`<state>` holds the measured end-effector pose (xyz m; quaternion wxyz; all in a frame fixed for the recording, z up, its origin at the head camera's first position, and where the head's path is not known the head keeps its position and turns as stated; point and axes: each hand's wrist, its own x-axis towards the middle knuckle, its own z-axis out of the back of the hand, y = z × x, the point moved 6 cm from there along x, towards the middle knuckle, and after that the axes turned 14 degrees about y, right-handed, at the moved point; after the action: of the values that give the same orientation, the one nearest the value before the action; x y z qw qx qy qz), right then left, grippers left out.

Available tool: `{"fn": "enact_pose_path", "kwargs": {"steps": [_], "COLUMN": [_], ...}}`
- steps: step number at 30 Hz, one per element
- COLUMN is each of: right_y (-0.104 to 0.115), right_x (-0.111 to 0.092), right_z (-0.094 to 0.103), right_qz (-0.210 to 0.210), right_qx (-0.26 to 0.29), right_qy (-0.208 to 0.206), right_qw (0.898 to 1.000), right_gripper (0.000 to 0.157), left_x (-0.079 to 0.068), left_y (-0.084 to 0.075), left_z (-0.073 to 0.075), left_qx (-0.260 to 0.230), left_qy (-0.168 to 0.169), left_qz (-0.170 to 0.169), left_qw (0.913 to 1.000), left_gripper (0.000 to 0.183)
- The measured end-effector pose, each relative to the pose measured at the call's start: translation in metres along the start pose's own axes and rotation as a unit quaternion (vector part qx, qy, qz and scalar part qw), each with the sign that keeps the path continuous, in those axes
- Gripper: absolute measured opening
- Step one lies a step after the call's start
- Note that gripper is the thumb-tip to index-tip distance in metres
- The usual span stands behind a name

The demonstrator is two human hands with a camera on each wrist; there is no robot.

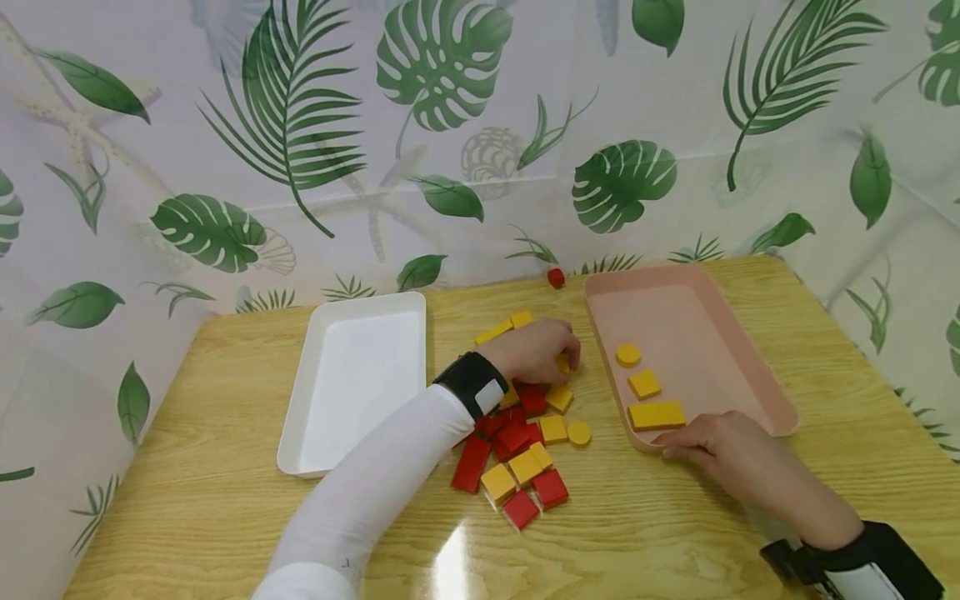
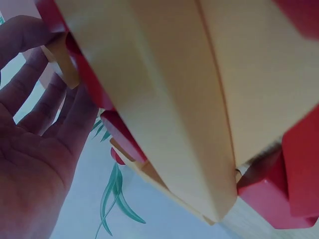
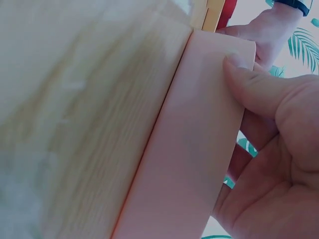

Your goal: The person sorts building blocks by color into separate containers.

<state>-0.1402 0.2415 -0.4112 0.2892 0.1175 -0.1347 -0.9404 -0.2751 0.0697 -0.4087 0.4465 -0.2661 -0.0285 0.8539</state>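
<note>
A person's left hand (image 1: 540, 350), in a white sleeve (image 1: 375, 492) with a black wristband (image 1: 474, 385), reached over a loose heap of glossy red and yellow blocks (image 1: 512, 440) in the middle of a wood-grain table (image 1: 630, 533). Its thumb and fingers were drawn nearly together on a small yellow block (image 1: 562, 364) at the far right side of the heap; the fingers hid much of the block's outline.

The right hand (image 1: 727, 454) gripped the near edge of a shallow pink rectangular tray (image 1: 750, 354) — in the right wrist view, the thumb lay against the tray's wall, with the other fingers behind it. The hand was closed only as far as the wall's thickness allowed.

Inside the tray, along its left side, three yellow blocks lay in a row: a round disc (image 1: 628, 354) farthest away, a square block (image 1: 644, 384) next, and a long rectangular block (image 1: 657, 415) nearest the person.

A second yellow disc (image 1: 579, 433) lay at the heap's right edge. To the left of the heap, well apart from the pink tray, stood a shallow white rectangular tray (image 1: 360, 383). A small red object (image 1: 556, 277) lay at the table's back edge, before a pale cloth printed with green leaves (image 1: 525, 75).
</note>
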Motion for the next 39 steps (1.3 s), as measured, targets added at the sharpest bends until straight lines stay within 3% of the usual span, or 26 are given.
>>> {"fn": "enact_pose_path", "kwargs": {"steps": [4,11,20,26,39], "right_y": [0.004,0.006,0.005,0.007,0.010], "right_x": [0.002,0.006,0.015,0.021,0.029], "right_z": [-0.003,-0.002,0.003,0.004,0.003], "right_qz": [0.023,0.040,0.053,0.062,0.048], "right_qx": [0.008,0.026,0.052,0.056,0.061], "right_qy": [-0.001,0.024,0.086,0.093,0.095], "right_qw": [1.000,0.999,0.993,0.992,0.992], "right_gripper": [0.019,0.018,0.020,0.022,0.021], "left_x": [-0.001,0.002,0.041,0.059,0.071], "left_y": [0.003,-0.003,-0.023,-0.026,-0.017], "left_z": [0.010,0.042,0.051,0.050,0.038], "left_qx": [-0.025,-0.030,0.010,0.043,0.014], "left_qy": [-0.022,-0.095,-0.089,-0.074,-0.053], "left_qz": [-0.001,-0.016,0.023,0.068,0.104], "left_qw": [0.9994,0.9950,0.9957,0.9940,0.9930], "left_gripper": [0.019,0.022,0.023,0.022,0.016]}}
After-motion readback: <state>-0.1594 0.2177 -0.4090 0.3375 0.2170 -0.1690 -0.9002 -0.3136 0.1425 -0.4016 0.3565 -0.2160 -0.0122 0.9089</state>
